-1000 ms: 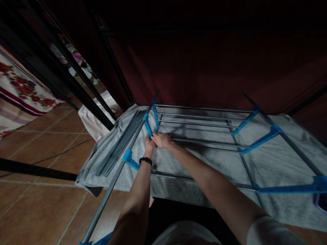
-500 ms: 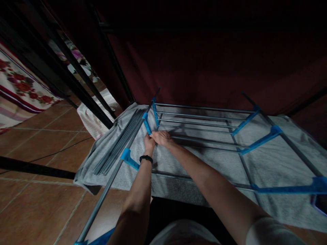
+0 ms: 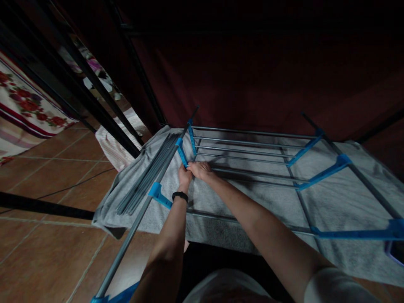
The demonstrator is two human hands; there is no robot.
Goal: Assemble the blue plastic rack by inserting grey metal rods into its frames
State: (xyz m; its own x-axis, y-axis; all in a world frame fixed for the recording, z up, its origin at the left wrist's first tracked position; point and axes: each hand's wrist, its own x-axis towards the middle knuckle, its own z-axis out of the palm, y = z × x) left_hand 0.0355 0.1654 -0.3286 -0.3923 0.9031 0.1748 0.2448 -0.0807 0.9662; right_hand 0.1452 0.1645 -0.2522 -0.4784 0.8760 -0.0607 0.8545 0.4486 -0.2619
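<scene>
A rack of grey metal tubes and blue plastic arms lies across a grey cloth. My left hand (image 3: 184,176), with a black band at the wrist, is closed around the lower end of a blue plastic bracket (image 3: 181,152) clipped to the left tube (image 3: 139,219). Right beside it, touching, my right hand (image 3: 200,169) is closed on the end of a thin metal rod (image 3: 246,173) where it meets that bracket. My fingers hide the joint itself. The rod runs right to another blue bracket (image 3: 325,171) on the right tube (image 3: 370,185).
Several loose grey rods (image 3: 147,176) lie bundled on the grey cloth (image 3: 356,256), left of the frame. Black metal bars (image 3: 85,75) stand at the left above a tiled floor (image 3: 47,248). A dark red panel (image 3: 252,84) rises behind the rack. A dark object (image 3: 394,251) sits at the right edge.
Both hands stay at the same joint, with hardly any shift. The view has tilted very slightly; the rods and brackets keep their places.
</scene>
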